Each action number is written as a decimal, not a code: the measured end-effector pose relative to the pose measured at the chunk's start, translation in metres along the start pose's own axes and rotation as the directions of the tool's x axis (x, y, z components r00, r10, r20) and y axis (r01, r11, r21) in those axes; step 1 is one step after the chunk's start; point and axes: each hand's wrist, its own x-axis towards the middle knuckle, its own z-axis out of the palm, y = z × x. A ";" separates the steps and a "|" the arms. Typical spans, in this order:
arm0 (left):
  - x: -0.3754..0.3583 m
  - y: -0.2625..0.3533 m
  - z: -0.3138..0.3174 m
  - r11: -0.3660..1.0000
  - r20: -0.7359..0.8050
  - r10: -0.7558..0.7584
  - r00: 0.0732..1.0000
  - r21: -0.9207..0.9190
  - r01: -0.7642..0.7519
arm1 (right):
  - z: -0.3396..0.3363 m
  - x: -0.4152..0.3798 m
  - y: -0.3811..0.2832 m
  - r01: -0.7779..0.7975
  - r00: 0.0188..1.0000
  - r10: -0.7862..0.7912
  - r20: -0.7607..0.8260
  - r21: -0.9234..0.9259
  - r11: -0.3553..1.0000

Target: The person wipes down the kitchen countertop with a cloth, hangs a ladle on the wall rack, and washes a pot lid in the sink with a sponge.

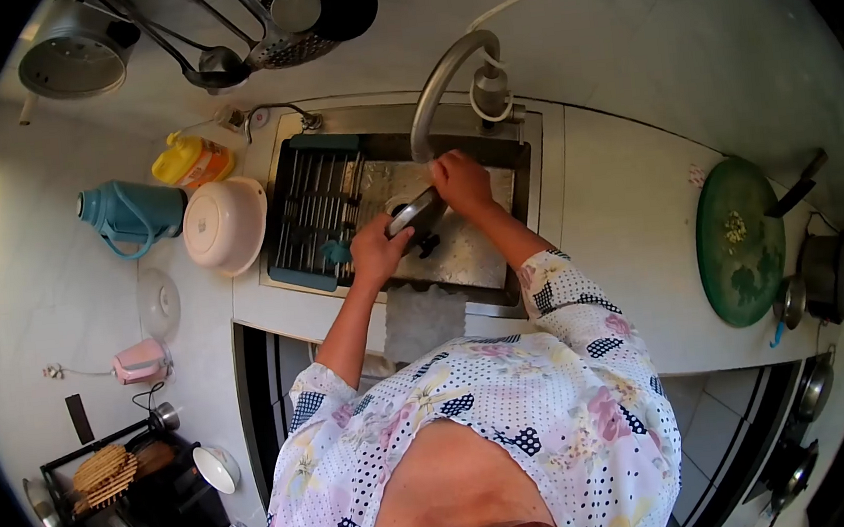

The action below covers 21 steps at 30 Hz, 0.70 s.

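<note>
Over the metal sink [485, 243], my left hand [377, 250] grips the rim of a round metal lid [418, 214], which is tilted on its edge. My right hand [462, 181] is closed at the lid's upper right side, just below the mouth of the curved faucet [434, 92]; whether it holds something small is hidden. A dark knob shows beneath the lid. To the left of my left hand, a drying rack [312, 208] spans the sink, with a teal item [336, 252] on it. A grey cloth [425, 321] hangs over the sink's front edge.
Left of the sink stand a pink basin [225, 226], a yellow bottle [194, 161] and a teal thermos [133, 211]. At right are a green cutting board [744, 270] with chopped bits, a knife [799, 186] and a dark pot [829, 273]. Utensils [224, 60] hang above.
</note>
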 end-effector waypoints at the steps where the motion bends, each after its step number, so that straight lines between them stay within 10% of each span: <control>1: 0.000 0.001 0.001 1.000 0.003 -0.022 1.000 -0.009 0.022 | -0.002 -0.005 -0.015 0.087 0.996 -0.088 0.004 0.039 0.995; 7: -0.005 0.003 0.014 0.999 -0.064 0.029 0.998 0.015 -0.029 | -0.002 -0.016 -0.035 0.286 0.955 -0.277 -0.108 0.083 0.955; 11: -0.009 0.003 0.003 0.998 -0.031 0.063 0.998 0.034 -0.062 | -0.006 0.002 0.014 -0.001 1.000 0.001 0.003 0.005 1.000; 17: -0.003 0.006 0.017 0.993 -0.110 0.046 0.993 -0.100 -0.058 | -0.022 -0.018 -0.057 0.315 0.946 -0.323 0.023 0.167 0.934; 21: -0.013 -0.001 0.012 0.998 -0.103 0.061 0.993 -0.019 -0.064 | -0.013 -0.008 -0.012 0.074 0.997 -0.080 0.019 0.223 0.972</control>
